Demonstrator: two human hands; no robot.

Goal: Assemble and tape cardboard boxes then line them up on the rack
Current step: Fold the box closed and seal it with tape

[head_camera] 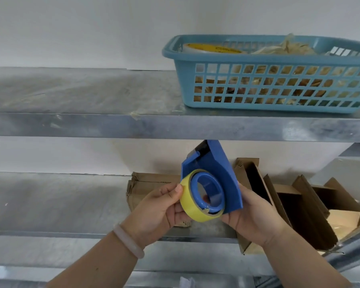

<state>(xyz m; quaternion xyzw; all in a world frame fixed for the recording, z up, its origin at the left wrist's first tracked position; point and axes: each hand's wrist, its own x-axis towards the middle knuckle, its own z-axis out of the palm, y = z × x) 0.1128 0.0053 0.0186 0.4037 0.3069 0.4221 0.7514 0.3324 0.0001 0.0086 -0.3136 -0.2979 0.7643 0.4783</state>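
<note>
I get soft, even light, shade under the upper shelf; edges bow (wide lens), whole frame slightly soft.

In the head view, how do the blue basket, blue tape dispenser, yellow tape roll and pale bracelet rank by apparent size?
1. blue basket
2. blue tape dispenser
3. yellow tape roll
4. pale bracelet, which is unsure: only part of it shows, and it sits nearer the camera.

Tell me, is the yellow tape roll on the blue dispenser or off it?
On: the tape roll rings the dispenser's blue hub; the left hand pinches its rim.
</note>
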